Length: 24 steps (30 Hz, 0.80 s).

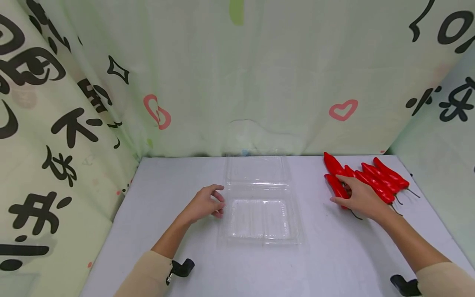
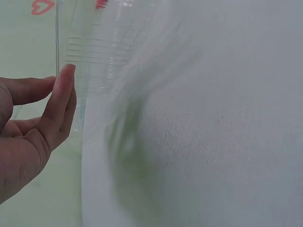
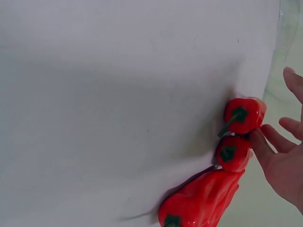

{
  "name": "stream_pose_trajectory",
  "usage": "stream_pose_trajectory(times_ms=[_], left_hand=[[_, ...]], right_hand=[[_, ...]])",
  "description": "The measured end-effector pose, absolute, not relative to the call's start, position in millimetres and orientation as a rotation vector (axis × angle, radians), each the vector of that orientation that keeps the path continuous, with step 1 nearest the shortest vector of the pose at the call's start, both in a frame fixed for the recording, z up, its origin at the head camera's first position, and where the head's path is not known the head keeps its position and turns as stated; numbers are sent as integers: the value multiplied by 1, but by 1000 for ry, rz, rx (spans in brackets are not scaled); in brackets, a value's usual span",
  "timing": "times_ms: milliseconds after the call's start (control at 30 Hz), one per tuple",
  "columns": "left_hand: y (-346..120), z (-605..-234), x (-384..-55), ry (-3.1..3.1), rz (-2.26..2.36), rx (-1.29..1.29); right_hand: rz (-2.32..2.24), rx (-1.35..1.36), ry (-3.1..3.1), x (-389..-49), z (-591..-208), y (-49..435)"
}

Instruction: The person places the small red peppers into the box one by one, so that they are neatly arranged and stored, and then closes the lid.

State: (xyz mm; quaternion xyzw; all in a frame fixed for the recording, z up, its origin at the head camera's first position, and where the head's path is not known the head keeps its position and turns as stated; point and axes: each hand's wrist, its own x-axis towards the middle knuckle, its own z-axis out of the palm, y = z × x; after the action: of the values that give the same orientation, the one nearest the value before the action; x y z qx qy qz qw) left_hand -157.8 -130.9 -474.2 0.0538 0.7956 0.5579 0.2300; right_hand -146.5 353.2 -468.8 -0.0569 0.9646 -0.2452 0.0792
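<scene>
A clear plastic clamshell box (image 1: 259,220) lies with its lid (image 1: 257,170) folded back on the white table. At its left edge is my left hand (image 1: 207,202), fingertips touching the rim and fingers loosely bent. Several red peppers (image 1: 376,181) with thin stems lie in a slanting group at the right. My right hand (image 1: 358,196) reaches over the leftmost pepper (image 1: 334,183). In the right wrist view, the fingertips reach between this pepper (image 3: 255,113) and a neighbouring pepper (image 3: 234,156). The thumb (image 3: 292,80) stands apart from it on the other side.
Pale green curtains (image 1: 237,82) with dark lettering and heart shapes enclose the table (image 1: 178,177) at the back and both sides. White table surface lies between the box and the peppers. Black wrist mounts (image 1: 182,268) sit at both sleeve cuffs.
</scene>
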Motion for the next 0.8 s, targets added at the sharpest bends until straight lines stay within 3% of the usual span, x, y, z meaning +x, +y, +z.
stream_pose_trajectory(times_ms=[800], left_hand=[[-129,-476,-159,2119,1602,129]], right_hand=[[-593,-96,2918,-150,-483,343]])
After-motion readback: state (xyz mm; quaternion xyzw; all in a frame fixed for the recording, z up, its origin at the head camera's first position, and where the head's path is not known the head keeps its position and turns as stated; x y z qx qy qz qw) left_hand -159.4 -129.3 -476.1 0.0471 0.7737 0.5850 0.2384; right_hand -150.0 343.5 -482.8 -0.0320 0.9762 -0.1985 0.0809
